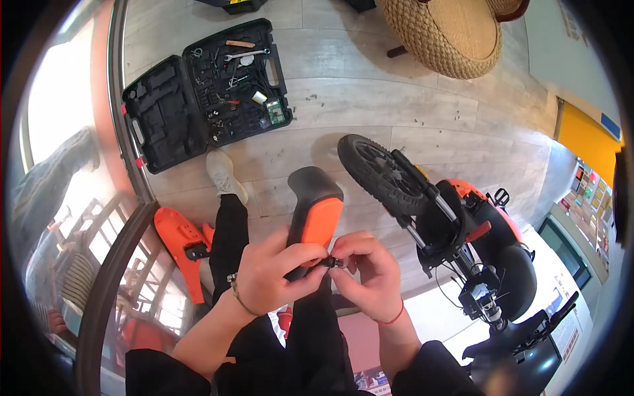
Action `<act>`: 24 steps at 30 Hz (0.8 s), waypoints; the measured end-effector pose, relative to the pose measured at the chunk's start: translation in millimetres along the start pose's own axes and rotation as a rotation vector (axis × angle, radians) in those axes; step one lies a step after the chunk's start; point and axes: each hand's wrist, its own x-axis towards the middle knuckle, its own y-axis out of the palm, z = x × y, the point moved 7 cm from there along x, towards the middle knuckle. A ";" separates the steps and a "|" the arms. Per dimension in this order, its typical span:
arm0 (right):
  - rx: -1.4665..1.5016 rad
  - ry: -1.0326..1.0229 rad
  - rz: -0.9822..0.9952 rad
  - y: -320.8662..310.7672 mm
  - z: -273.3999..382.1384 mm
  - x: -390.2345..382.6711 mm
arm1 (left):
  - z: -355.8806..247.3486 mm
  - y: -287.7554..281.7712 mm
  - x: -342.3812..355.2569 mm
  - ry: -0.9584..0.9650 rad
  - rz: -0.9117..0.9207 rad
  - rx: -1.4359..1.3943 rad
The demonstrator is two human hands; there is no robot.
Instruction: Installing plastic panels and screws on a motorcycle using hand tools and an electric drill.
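Note:
My left hand (277, 274) is closed round the lower end of a black and orange padded part (321, 221), which stands tilted up in front of me. Beside it, my right hand (366, 274) pinches a small dark fitting (335, 263) at that lower end, with finger and thumb meeting the left thumb there. The fitting is too small to make out clearly, and the bottom of the padded part is hidden by my fingers.
An open black toolbox (165, 115) lies upper left. An upended scooter (489, 231) with a black wheel (360, 162) lies at right. A wicker chair (449, 36) is at top. An orange panel (175, 237) rests beside my leg, near a glass partition (66, 251).

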 end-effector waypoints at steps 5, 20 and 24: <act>0.007 0.041 0.004 0.2 -3.5 -0.2 | -5.1 -1.9 3.2 0.025 -0.057 -0.050; 0.101 0.176 0.030 1.4 -17.4 -5.9 | -2.4 -2.1 0.2 0.041 0.052 0.017; 0.093 0.164 0.040 2.1 -17.2 -5.3 | -2.4 -1.3 0.7 0.040 0.043 0.020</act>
